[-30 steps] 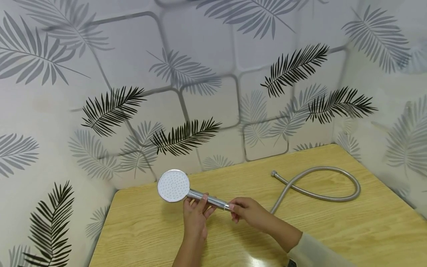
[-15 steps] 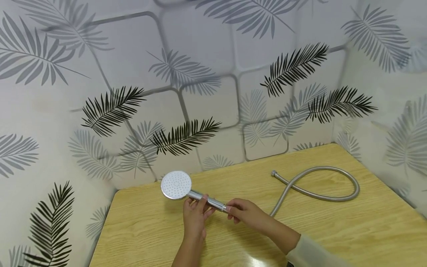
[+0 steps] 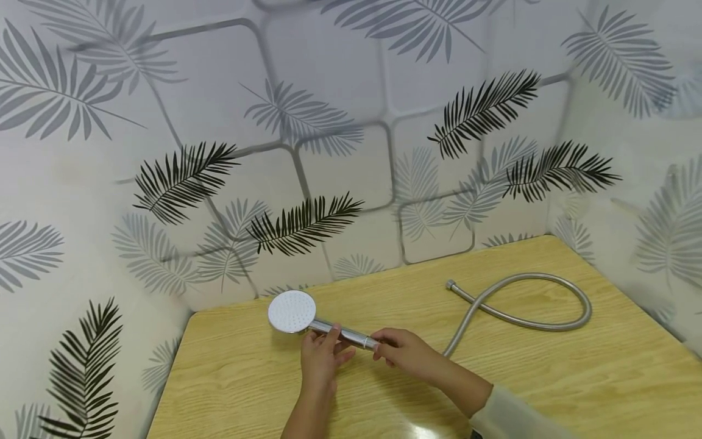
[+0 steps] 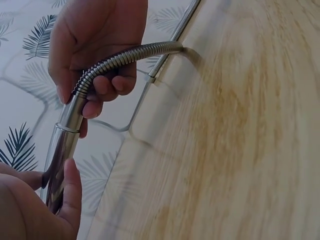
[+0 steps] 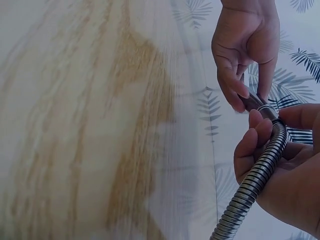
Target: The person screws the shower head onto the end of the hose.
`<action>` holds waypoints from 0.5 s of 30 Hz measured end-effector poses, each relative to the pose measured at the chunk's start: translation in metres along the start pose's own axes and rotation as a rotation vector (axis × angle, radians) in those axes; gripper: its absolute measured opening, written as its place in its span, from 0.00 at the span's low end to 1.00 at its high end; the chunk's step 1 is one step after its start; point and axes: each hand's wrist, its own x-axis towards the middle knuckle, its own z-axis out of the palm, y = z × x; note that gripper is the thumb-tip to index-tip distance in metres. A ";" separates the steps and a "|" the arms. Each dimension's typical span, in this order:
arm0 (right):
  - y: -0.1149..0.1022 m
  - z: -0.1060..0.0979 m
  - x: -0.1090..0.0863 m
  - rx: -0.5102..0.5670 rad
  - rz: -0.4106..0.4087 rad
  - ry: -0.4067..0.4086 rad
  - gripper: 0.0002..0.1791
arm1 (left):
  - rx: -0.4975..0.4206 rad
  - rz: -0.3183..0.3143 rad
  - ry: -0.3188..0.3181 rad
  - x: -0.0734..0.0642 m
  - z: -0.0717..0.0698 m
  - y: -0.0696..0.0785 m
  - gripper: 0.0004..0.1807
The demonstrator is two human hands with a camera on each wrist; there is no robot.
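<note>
A chrome hand shower with a round white spray face (image 3: pixel 292 311) is held over the table, its head toward the left. My left hand (image 3: pixel 320 363) grips the middle of its handle (image 3: pixel 351 336), thumb on top and fingers beneath. At the handle's lower end my right hand (image 3: pixel 408 350) pinches the metal hose end. The left wrist view shows the ribbed shower hose (image 4: pixel 131 54) running into a smooth metal collar (image 4: pixel 75 112) in line with the handle. Curled right fingers (image 5: pixel 250 145) lie round this joint in the right wrist view, with the hose bending away below.
The wooden table (image 3: pixel 230 366) meets a leaf-patterned wall (image 3: pixel 351 183) at the back and right. On the table's right side the hose (image 3: pixel 548 327) lies in a loop, its free end nut (image 3: pixel 450 285) pointing left. Its near stretch passes behind the right forearm.
The spray face has dropped and shifted a little to the right, now tilted further upward. Both hands keep hold, with the right hand slightly further left. The looped hose stays almost still.
</note>
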 end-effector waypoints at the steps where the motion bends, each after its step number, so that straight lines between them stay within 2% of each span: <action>1: 0.000 0.000 0.000 -0.003 0.001 0.003 0.18 | 0.014 -0.011 -0.006 0.000 -0.001 0.000 0.25; 7: 0.002 0.000 0.000 -0.012 0.014 -0.001 0.19 | 0.088 -0.065 -0.028 -0.001 -0.005 -0.001 0.26; 15: 0.003 0.000 0.000 -0.033 0.018 -0.011 0.18 | 0.123 -0.102 0.010 0.000 -0.005 -0.006 0.25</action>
